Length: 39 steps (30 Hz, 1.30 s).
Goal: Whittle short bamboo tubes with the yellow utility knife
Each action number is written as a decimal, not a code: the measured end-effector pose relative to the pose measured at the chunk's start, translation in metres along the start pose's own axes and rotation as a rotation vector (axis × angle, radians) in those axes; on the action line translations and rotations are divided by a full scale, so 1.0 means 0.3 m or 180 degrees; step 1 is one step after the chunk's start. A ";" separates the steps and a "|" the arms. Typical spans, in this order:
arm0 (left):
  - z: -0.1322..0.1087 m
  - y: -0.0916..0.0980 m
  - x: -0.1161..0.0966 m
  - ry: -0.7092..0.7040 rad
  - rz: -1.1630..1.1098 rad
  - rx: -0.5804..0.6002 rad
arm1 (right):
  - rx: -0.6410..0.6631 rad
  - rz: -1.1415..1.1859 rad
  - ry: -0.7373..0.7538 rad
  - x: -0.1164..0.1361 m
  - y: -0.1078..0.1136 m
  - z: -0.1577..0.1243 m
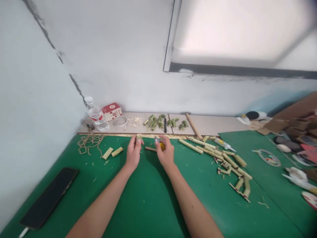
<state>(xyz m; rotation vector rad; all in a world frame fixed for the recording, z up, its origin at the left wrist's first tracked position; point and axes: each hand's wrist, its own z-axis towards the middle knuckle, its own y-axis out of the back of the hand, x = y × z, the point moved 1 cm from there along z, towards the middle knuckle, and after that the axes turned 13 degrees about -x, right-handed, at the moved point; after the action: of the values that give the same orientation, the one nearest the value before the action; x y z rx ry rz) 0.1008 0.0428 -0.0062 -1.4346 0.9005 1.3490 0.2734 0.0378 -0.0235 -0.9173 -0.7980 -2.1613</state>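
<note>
My left hand is closed around a short bamboo piece, whose end shows above the thumb. Just to the right, my right hand grips a small knife with a yellow part, its blade tilted up toward the left. The two hands are apart above the green table. A thin brown stick lies between them, its right end running behind my right hand. Two split bamboo pieces rest to the left of my left hand.
A black tablet lies at the left. Along the wall stand a water bottle, a red and white box, cut bamboo pieces and a hammer. Bamboo sticks are heaped at the right, and twine lies back left.
</note>
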 end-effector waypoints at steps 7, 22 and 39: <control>-0.045 0.025 -0.127 -0.0013 -0.0442 -0.0073 | 0.0024 0.0028 -0.0237 -0.011 -0.007 -0.009; -0.254 0.236 -0.297 0.0416 -0.0640 -0.0338 | 0.0263 -0.0142 -0.0064 -0.020 -0.015 -0.009; -0.253 0.085 -0.449 0.0632 -0.1664 -0.0261 | 0.0181 0.0732 -0.0271 0.031 -0.009 0.101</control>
<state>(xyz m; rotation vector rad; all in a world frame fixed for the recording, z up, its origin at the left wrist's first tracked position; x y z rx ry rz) 0.0824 -0.0485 0.1197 -1.7397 0.5377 0.8704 0.2780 0.0585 0.0003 -1.0248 -0.7515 -1.9027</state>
